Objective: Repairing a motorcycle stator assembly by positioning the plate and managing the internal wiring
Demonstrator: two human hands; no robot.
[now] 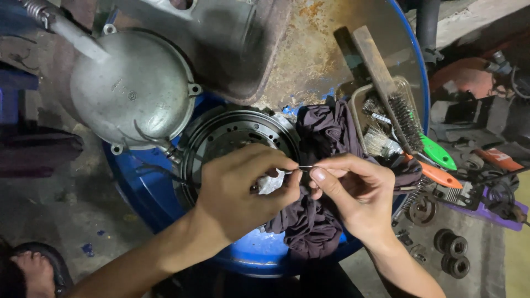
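We see a thin, short metal wire (305, 167) held level between both hands' fingertips, above a small crumpled whitish piece (270, 182) tucked in the left palm.

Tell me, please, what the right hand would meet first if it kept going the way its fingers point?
Most likely the left hand: the right hand points left along the thin wire both pinch, fingertips almost touching, though depth is unclear.

Both forearms are bare — no sleeves, gloves, watch or rings show on them. The left hand (243, 190) has grime on the knuckles and fingers; the right hand (353, 193) shows a short, pale thumbnail. At the lower left corner a bare foot (27, 270) sits in a dark sandal (52, 259) — only partly in view.
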